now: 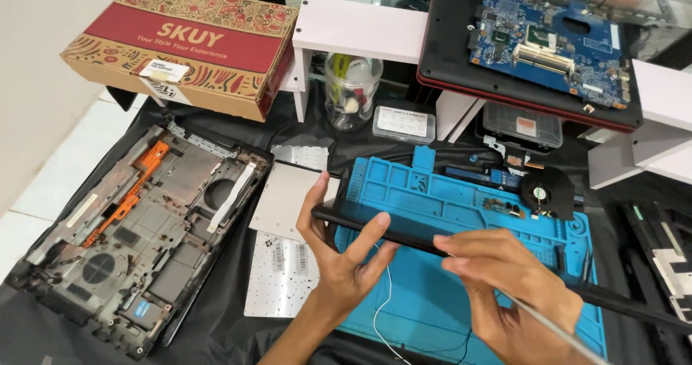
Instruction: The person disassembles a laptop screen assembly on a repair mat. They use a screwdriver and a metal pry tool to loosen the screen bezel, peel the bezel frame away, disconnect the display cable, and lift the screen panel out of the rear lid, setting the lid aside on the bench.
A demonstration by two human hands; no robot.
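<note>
My left hand [344,258] grips the near-left end of a thin black laptop panel [404,237], held edge-on above a blue work mat [447,199]. The panel runs from the left hand toward the lower right. My right hand [508,284] rests on the panel's edge and pinches a slim grey tool [555,330] that points to the lower right. A thin white cable [382,304] hangs under the panel over the mat.
An opened laptop bottom case [137,228] lies at the left. Silver metal plates [285,214] lie beside it. A patterned cardboard box [184,41], a clear jar [352,90], a white shelf [360,30], a blue motherboard [551,41] and a small fan [544,192] stand behind.
</note>
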